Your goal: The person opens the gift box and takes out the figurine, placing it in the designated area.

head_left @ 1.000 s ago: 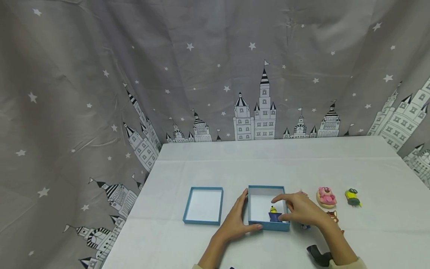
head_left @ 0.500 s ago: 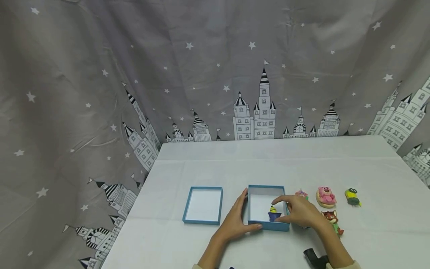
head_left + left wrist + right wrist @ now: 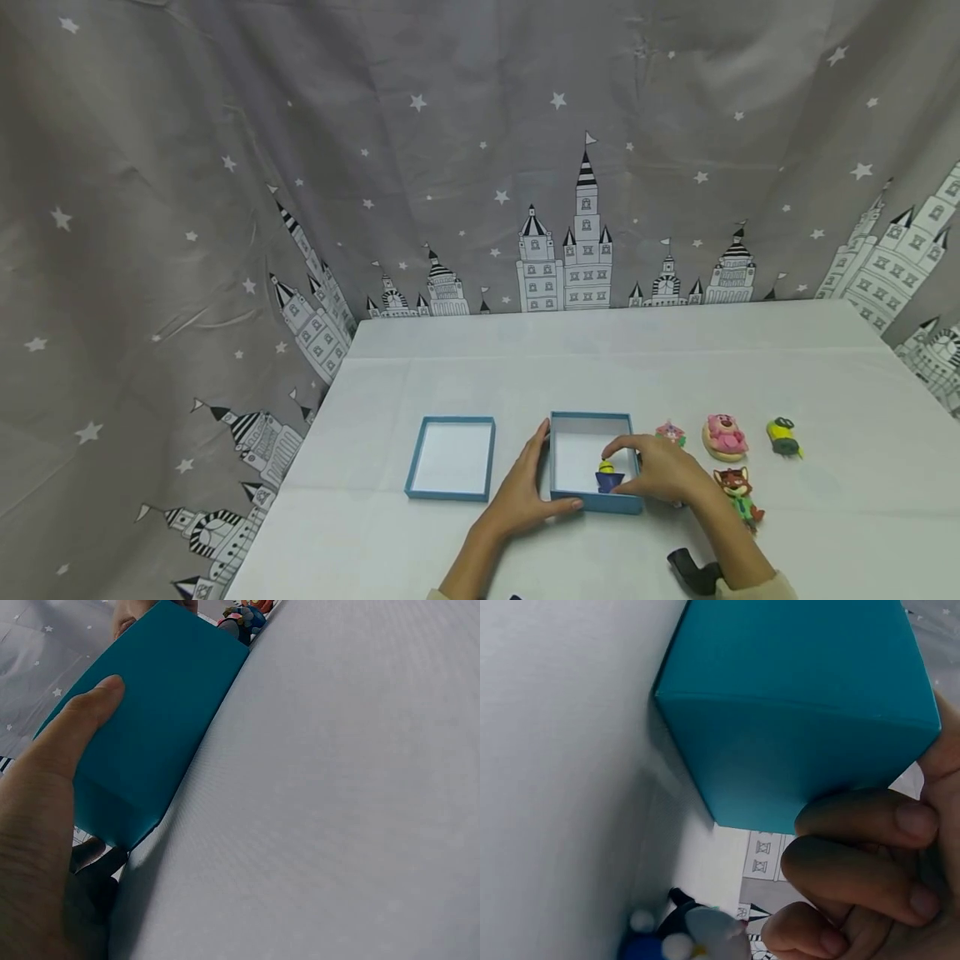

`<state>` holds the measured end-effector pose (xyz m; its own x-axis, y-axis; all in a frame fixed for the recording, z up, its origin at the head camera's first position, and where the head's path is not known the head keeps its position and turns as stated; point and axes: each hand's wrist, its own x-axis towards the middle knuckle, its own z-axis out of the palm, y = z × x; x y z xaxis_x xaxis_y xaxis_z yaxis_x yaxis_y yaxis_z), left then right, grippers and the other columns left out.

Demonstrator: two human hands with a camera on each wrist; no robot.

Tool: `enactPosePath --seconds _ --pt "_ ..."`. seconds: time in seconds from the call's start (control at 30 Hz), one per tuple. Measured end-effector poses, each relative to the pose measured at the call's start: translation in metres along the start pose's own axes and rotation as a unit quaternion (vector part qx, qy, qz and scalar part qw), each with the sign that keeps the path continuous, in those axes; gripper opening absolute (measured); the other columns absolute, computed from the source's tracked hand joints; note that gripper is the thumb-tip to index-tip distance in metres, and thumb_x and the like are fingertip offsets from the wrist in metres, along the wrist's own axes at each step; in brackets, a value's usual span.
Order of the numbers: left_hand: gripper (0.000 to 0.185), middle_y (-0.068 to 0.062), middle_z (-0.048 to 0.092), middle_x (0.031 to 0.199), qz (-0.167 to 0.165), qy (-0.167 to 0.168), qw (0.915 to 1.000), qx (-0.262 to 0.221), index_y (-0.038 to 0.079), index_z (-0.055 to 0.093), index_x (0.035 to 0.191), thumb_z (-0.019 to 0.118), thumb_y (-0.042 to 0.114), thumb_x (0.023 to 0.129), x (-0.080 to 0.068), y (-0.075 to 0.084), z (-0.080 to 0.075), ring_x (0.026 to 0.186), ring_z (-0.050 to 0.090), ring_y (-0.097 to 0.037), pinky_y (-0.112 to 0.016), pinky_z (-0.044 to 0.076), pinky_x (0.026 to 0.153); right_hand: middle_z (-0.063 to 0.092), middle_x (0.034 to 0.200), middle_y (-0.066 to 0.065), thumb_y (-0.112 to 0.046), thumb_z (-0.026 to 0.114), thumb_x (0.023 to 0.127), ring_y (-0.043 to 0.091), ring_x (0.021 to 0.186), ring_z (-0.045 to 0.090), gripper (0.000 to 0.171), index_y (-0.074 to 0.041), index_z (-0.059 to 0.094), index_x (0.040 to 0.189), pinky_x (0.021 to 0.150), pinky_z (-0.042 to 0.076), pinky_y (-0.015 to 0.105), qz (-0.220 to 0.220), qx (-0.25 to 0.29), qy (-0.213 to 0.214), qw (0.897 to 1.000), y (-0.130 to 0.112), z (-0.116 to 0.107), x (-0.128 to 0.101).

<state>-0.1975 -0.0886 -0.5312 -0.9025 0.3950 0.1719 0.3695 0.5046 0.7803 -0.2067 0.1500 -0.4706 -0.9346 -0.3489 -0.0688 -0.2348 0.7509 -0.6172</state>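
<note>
My left hand (image 3: 521, 498) grips the open blue box (image 3: 622, 505) at its near left corner. Its thumb lies on the front wall in the left wrist view, with fingers around the side. Inside the box, near its front right, is a small toy figure (image 3: 609, 482) with a yellow top and dark blue lower part. Reaching over the right wall, my right hand (image 3: 663, 471) has index finger and thumb on the figure. In the right wrist view, the other fingers (image 3: 862, 817) curl outside the box (image 3: 795, 660); the figure is hidden there.
Left of the box lies a shallow blue-rimmed lid (image 3: 452, 497). To the right are a pink bear toy (image 3: 725, 437), a yellow-and-green goggled toy (image 3: 783, 437), a fox figure (image 3: 737, 492) and a pink star-shaped toy (image 3: 670, 432). A black curved object (image 3: 693, 572) lies by the right forearm.
My right forearm has shifted slightly left, uncovering more of the fox figure and star-shaped toy. The right thumb and index finger have closed in on the toy figure. My left hand stays on the box.
</note>
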Motion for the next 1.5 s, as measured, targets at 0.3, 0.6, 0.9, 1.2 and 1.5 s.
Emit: enactPosePath --seconds 0.3,0.6,0.9,1.2,1.5 --pt "0.113 -0.003 0.020 0.151 0.000 0.006 1.0000 0.001 0.023 0.005 0.150 0.076 0.053 0.067 0.000 0.001 0.000 0.134 0.027 -0.026 -0.050 0.032 0.103 0.064 0.110 0.012 -0.028 0.088 0.056 0.031 0.094 0.060 0.040 -0.026 0.067 0.091 0.064 0.052 0.048 0.031 -0.031 -0.002 0.999 -0.011 -0.001 -0.001" --pt "0.113 -0.002 0.020 0.151 -0.006 0.003 1.0000 -0.004 0.026 0.004 0.149 0.076 0.054 0.066 0.000 0.001 0.001 0.134 0.026 -0.025 -0.048 0.032 0.103 0.064 0.107 0.013 -0.031 0.087 0.057 0.031 0.093 0.060 0.039 -0.023 0.070 0.092 0.065 0.051 0.048 0.034 -0.039 -0.011 0.999 -0.013 -0.004 -0.001" --pt "0.113 -0.001 0.020 0.151 -0.006 0.004 1.0000 -0.006 0.026 0.004 0.149 0.076 0.054 0.066 0.000 0.000 0.001 0.134 0.027 -0.025 -0.047 0.032 0.103 0.067 0.103 0.010 -0.033 0.087 0.057 0.022 0.086 0.061 0.040 -0.021 0.072 0.092 0.064 0.052 0.042 0.032 -0.058 -0.013 0.998 -0.012 -0.004 0.000" --pt "0.113 -0.002 0.019 0.151 0.004 0.004 1.0000 -0.003 0.023 0.005 0.150 0.076 0.054 0.067 0.001 0.001 0.000 0.134 0.027 -0.025 -0.047 0.033 0.103 0.068 0.094 0.006 -0.033 0.087 0.056 0.022 0.083 0.061 0.036 -0.017 0.070 0.084 0.069 0.051 0.043 0.003 -0.060 -0.001 0.998 -0.012 -0.005 -0.001" --pt "0.113 -0.003 0.021 0.151 0.007 0.004 0.9999 -0.014 0.023 0.005 0.150 0.077 0.051 0.067 0.001 0.002 0.000 0.133 0.029 -0.026 -0.046 0.033 0.103 0.064 0.079 -0.003 -0.031 0.086 0.058 0.011 0.065 0.047 0.029 -0.016 0.067 0.075 0.059 0.044 0.031 -0.011 -0.052 -0.003 0.999 -0.010 -0.006 -0.001"
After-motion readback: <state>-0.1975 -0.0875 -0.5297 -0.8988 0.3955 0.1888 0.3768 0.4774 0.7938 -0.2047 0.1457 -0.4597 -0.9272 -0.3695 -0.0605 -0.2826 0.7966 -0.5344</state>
